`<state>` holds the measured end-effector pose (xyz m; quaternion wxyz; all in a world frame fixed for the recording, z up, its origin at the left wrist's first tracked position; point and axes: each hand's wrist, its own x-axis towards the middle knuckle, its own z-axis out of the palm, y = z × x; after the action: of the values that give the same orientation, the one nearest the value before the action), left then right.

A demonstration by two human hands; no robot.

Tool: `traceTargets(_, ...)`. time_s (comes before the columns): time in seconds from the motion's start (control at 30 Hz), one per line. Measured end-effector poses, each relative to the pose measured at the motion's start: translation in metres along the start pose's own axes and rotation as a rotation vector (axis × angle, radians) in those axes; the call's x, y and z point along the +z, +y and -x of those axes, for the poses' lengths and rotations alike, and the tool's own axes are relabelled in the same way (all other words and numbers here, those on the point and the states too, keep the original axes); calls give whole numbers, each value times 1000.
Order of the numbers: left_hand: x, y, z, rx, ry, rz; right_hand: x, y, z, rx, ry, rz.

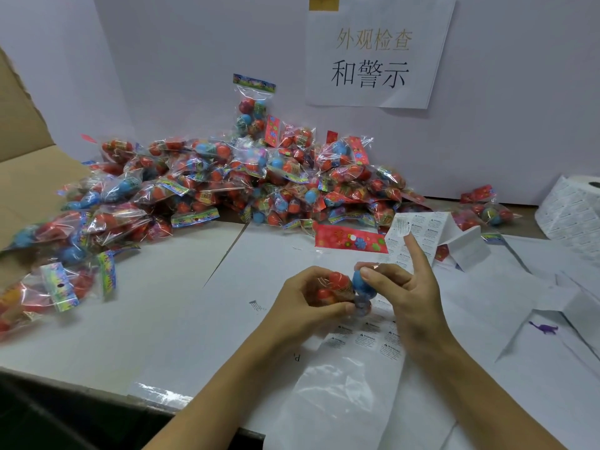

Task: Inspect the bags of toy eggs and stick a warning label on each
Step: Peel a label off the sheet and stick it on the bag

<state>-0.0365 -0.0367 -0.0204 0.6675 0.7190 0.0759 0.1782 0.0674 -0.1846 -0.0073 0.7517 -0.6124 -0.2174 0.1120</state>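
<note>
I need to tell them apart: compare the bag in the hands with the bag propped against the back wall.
The held bag lies sideways, crumpled between both hands; the propped bag stands upright, untouched. The held bag's header is hidden; the propped bag's colourful header shows on top. Both are clear and hold red and blue eggs.

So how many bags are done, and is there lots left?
I can't count finished ones; the bags by the cardboard box may be done, but no labels show. Right now both hands, left hand and right hand, hold one bag, a label stuck on the raised fingertip. A big pile still waits.
</note>
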Motion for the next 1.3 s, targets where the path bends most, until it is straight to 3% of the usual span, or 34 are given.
traceTargets(0.17,-2,3,-5,-68,160,221,-3,-1,-4,-13,105,-141)
traceTargets(0.33,-8,5,-9,-147,163,439,-7,4,-6,12,96,-25)
traceTargets(0.57,-6,1,-6,-109,88,358,-2,2,3,-10,-74,165)
traceTargets(1.0,-4,4,-6,-161,67,369,-1,7,5,-107,-103,320)
traceTargets(1.3,-7,-5,-5,-114,76,101,-1,6,7,-216,-108,384)
